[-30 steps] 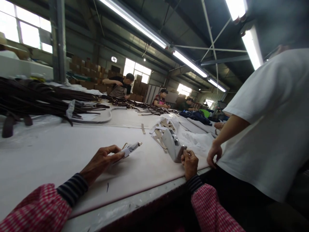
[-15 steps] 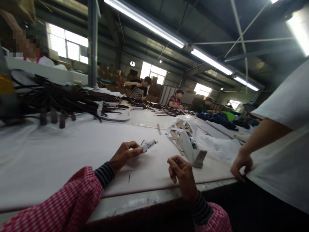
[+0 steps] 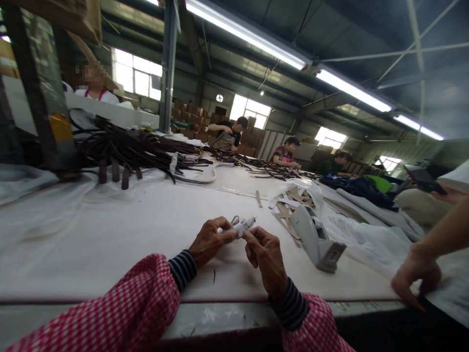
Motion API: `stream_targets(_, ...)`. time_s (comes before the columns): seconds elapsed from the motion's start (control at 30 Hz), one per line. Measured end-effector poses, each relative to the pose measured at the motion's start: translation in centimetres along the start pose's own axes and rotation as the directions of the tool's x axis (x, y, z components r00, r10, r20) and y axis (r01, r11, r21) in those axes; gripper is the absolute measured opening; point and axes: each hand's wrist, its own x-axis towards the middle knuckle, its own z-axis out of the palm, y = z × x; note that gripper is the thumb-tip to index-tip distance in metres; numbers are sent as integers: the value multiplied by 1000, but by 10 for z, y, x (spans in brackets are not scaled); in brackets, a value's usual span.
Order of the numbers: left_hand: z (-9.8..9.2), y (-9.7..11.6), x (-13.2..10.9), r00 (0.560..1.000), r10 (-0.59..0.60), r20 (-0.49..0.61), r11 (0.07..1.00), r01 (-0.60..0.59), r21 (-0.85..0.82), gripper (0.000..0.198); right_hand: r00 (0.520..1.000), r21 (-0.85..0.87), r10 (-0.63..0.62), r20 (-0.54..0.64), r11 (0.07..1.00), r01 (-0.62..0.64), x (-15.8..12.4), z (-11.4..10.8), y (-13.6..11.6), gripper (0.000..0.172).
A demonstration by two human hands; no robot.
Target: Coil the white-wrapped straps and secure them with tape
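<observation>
Bright ceiling tubes [image 3: 245, 34] and glaring, washed-out windows [image 3: 142, 83] light the pale table [image 3: 128, 230] softly, while the roof [image 3: 351, 29] is dim, the upper right hazy, the edges stretched.

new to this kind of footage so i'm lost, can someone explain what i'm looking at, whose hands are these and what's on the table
There is no robot here: these are a person's bare hands. Every picture comes from one camera on that person's head, looking forward and down. The checked sleeves belong to the same person.

The left hand holds a small white-wrapped piece. The right hand is right at its edge; whether it grips anything is hard to tell.

On the white-covered table, to the right, stands what looks like a grey tape dispenser, beside a pile of tan and white strips. Dark straps lie farther back on the left.

The hand at the far right is someone else's.
</observation>
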Motion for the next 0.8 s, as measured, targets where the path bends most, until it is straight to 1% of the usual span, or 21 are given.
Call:
stream_targets(0.2,1,-2,-1,994,107,-16,984,-104,142,32,1000,-42,15,-1,999,-15,2,-1,1,35)
stream_targets(0.27,2,-2,-2,991,134,-29,974,-126,190,31,999,-41,42,4,998,-41,3,-2,1,35)
stream_targets(0.37,5,-2,-4,986,160,-49,953,-141,268,29,996,-17,85,21,996,-85,5,-5,3,36)
stream_targets(0.43,5,-1,-4,984,173,-45,940,-152,304,27,995,0,92,31,996,-92,7,-5,7,36)
stream_targets(0.6,4,-3,-2,981,185,-56,929,-156,337,27,992,73,120,21,990,-122,13,0,18,37)
stream_targets(0.7,0,-11,3,980,179,-83,936,-144,322,32,990,137,135,35,981,-139,20,5,22,35)
stream_targets(0.8,-8,-30,12,983,144,-113,950,-105,293,39,990,159,118,80,979,-130,35,10,21,34)
